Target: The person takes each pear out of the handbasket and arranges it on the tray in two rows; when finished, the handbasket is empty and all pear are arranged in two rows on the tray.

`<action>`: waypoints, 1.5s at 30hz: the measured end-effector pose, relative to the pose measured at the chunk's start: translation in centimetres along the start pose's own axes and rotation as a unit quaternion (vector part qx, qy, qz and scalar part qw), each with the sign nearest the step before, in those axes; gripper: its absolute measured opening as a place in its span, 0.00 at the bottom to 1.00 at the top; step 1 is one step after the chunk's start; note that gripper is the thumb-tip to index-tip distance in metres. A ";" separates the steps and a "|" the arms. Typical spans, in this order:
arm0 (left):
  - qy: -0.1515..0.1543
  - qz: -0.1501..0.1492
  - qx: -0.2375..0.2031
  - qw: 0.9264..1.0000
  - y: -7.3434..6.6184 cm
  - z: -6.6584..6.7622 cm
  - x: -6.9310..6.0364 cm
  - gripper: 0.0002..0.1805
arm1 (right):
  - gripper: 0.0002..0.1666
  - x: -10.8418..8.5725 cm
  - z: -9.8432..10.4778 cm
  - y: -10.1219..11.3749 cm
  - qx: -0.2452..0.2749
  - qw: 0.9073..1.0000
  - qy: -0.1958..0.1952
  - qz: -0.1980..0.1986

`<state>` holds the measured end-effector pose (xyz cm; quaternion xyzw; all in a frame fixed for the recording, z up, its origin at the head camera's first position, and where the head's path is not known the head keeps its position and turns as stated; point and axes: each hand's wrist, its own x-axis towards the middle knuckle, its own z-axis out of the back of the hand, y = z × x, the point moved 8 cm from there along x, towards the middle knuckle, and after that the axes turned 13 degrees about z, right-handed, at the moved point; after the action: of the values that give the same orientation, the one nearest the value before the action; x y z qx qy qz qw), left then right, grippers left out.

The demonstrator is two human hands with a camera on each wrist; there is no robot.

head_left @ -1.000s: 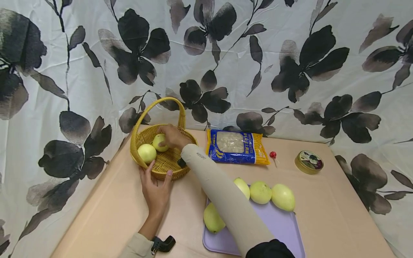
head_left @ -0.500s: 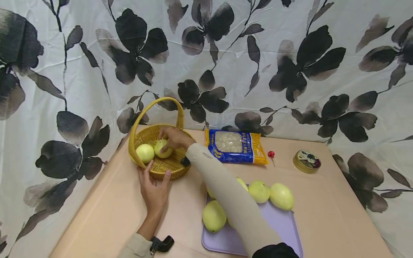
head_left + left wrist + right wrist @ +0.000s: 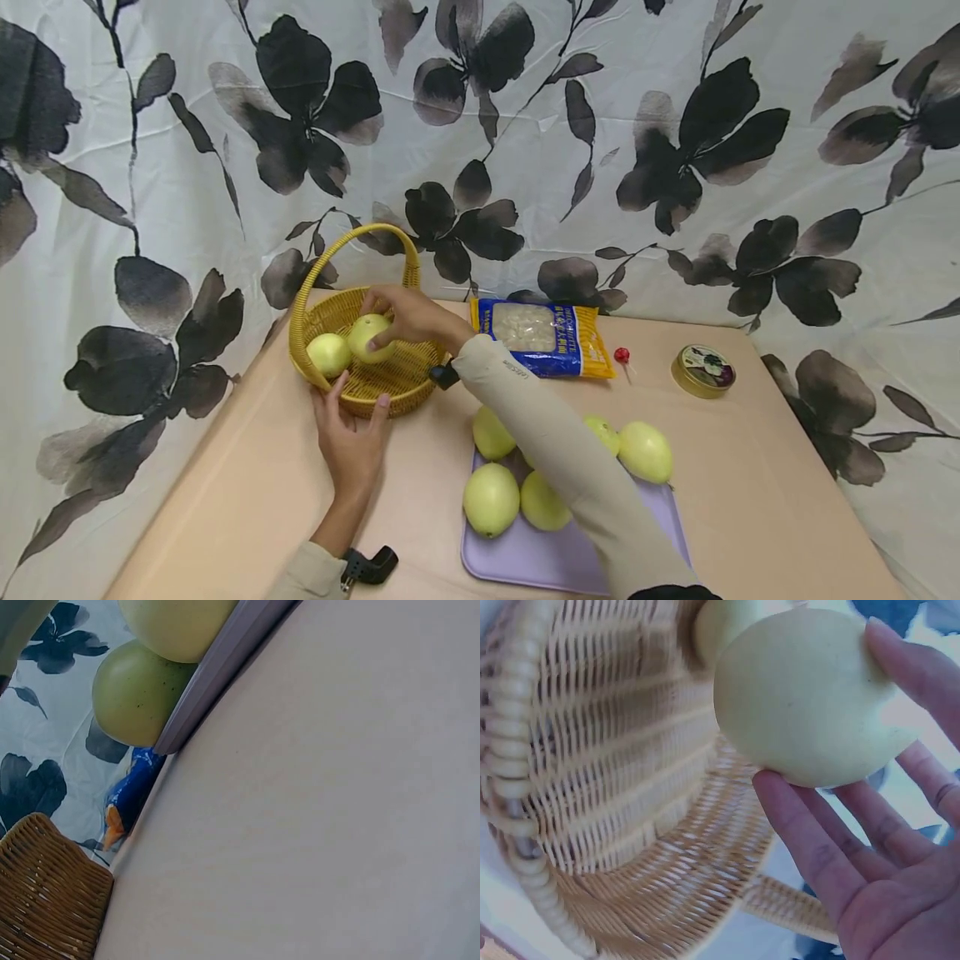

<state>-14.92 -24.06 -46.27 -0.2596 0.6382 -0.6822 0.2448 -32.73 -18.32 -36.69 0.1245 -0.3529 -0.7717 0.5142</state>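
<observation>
My right hand (image 3: 408,321) reaches into the yellow wicker basket (image 3: 401,383) and holds a round, pale yellow-green fruit like a small melon (image 3: 366,337). In the right wrist view, the thumb and fingertips surround this melon (image 3: 802,697); whether it touches the basket floor is unclear. A second melon (image 3: 328,356) lies to its left inside the basket. My left hand (image 3: 348,446) rests against the basket's near side, fingers and thumb spread. The left wrist view misses that hand but catches the basket's edge (image 3: 52,900).
A lilac tray (image 3: 517,571) with several similar melons (image 3: 491,498) stands right of the basket, partly under my right forearm. Behind it lie a blue-and-yellow food bag (image 3: 528,329), a red lollipop (image 3: 622,356) and a round tin (image 3: 703,372). Floral cloth hangs behind.
The held melon has shifted slightly right within the basket, dipping and then rising a little. My right thumb now shows across its front. The right forearm has moved right, uncovering more melons on the tray.
</observation>
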 end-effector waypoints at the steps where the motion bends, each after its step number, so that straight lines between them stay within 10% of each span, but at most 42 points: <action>1: 0.001 -0.002 -0.001 1.000 0.0 0.0 0.0 0.39 | 0.28 -0.4 0.3 0.4 0.002 1.000 -0.007 0.008; 10: 0.003 0.002 0.001 1.000 -0.1 0.1 -0.1 0.38 | 0.32 -3.9 2.1 3.2 -0.021 0.997 -0.048 0.055; 19: -0.011 0.009 0.019 1.000 3.0 0.3 1.4 0.40 | 0.30 -8.7 2.8 5.7 -0.010 0.992 -0.113 0.060; 23: -0.008 0.004 0.014 1.000 1.6 0.3 0.6 0.40 | 0.30 -11.1 2.7 6.8 -0.003 0.989 -0.137 0.057; 45: 0.002 -0.004 -0.003 1.000 -0.2 0.2 -0.1 0.38 | 0.33 -26.9 3.1 5.5 -0.003 0.960 -0.272 -0.072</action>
<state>-14.70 -24.13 -46.09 -0.2618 0.6394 -0.6819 0.2399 -18.72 5.41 -35.34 -0.0663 -0.4675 -0.8123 0.3423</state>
